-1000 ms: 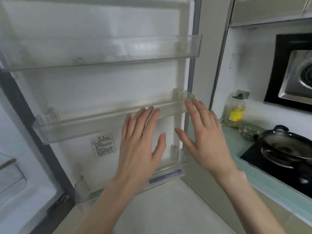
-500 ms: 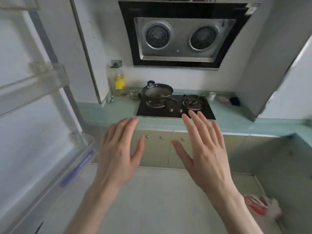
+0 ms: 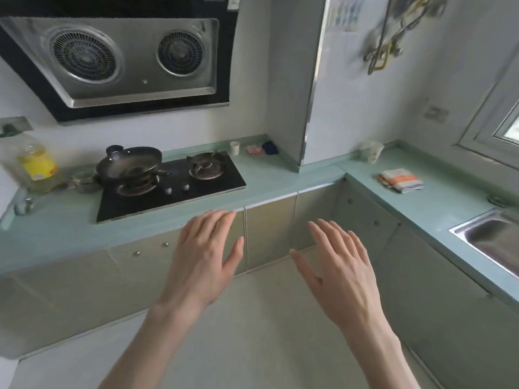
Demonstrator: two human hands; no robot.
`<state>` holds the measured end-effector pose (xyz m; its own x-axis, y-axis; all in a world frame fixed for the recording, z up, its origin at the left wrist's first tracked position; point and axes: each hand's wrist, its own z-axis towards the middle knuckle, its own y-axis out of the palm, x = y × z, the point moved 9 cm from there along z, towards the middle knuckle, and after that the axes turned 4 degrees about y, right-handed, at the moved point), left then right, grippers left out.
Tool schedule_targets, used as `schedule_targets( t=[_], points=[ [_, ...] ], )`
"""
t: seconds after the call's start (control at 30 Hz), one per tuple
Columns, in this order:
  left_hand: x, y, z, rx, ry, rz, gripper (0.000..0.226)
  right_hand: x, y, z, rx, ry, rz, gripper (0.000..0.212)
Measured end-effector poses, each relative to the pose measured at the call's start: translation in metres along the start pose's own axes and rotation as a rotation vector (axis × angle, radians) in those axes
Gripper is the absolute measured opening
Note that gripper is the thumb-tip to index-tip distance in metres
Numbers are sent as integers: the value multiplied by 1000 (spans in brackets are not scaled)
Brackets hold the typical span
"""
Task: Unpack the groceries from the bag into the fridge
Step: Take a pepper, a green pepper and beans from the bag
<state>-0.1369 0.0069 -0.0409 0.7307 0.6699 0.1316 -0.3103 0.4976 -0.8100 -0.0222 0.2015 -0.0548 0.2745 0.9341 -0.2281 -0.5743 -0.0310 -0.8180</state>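
Note:
Both of my hands hover in the air over the kitchen floor with straight, spread fingers and hold nothing. My left hand [image 3: 206, 254] is in front of the lower cabinet doors below the hob. My right hand [image 3: 338, 265] is a little to its right, in front of the cabinet corner. Neither the fridge nor the grocery bag is in view.
A green L-shaped counter [image 3: 280, 175] carries a black gas hob [image 3: 174, 192] with a wok [image 3: 129, 164], an oil bottle [image 3: 36, 164] at the left and a folded cloth [image 3: 401, 181] at the right. A steel sink [image 3: 488, 240] sits at the far right. A range hood [image 3: 118, 60] hangs above.
My view has swung right, away from the open fridge door to the hob and on to the counter corner and sink. Both hands stayed raised and empty in front of me.

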Motion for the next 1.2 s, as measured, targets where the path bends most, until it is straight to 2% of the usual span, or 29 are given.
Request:
schedule_targets(
  t=[0.2,0.5,0.73,1.0,1.2],
  points=[
    [52,64,50,-48,68,-66,52,79,-5,18,57,70,-6,60],
    [110,167,109,-120,207,-200,48,196,15,24,34,313,-79,57],
    [132,264,163,-197,276,-303,49,254,75,44,-1,440,-112,56],
    [125,383,244,-224,303,-401,45,310,161,115,-69,514,-130,56],
    [150,459,292,-268,386,-451,43,352,204,156,-83,571,-113,54]
  ],
)
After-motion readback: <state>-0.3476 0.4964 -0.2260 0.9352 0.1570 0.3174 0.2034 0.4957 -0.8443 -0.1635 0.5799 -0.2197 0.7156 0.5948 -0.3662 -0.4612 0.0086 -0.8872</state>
